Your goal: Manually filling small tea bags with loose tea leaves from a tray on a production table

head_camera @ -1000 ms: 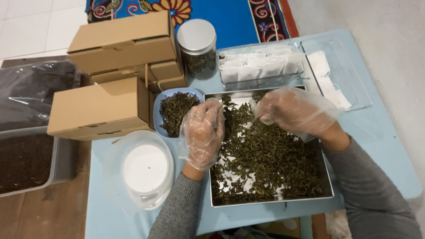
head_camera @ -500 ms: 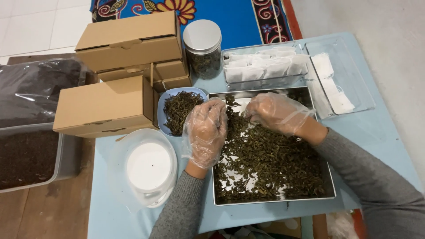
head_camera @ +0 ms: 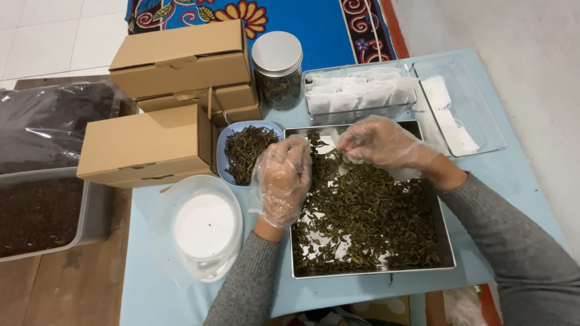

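Fingers point(head_camera: 356, 145) of the right hand point(head_camera: 386, 145), sheathed in a clear plastic glove, are pinched together on a small white bag point(head_camera: 353, 158) at the upper middle of the frame, while the gloved left hand point(head_camera: 283, 180) hangs beside it with its fingers curled loosely downward, their tips near the leaves; whether they grip anything cannot be told. Both hands are over a square metal tray point(head_camera: 450, 253) strewn with dried green leaves point(head_camera: 368, 223), which fills the centre of the frame on a pale blue tabletop point(head_camera: 507, 181). Just left of the tray sits a small blue dish point(head_camera: 222, 151) heaped with the same leaves, and below it a round white container point(head_camera: 202, 226) in clear wrap. Brown cardboard boxes point(head_camera: 151, 142) are stacked at the upper left, with a silver-lidded jar point(head_camera: 277, 69) beside them. Behind the tray a clear box point(head_camera: 356, 93) holds folded white bags, and a clear lid point(head_camera: 465, 108) at the upper right carries a few more. A patterned blue rug point(head_camera: 314, 24) lies past the top edge of the tabletop, grey floor point(head_camera: 513, 36) to the right. At the far left a grey bin point(head_camera: 42, 211) of dark material and a dark plastic bag point(head_camera: 48, 121) crowd the edge. Bare tabletop shows mostly along the right side and the lower edge.
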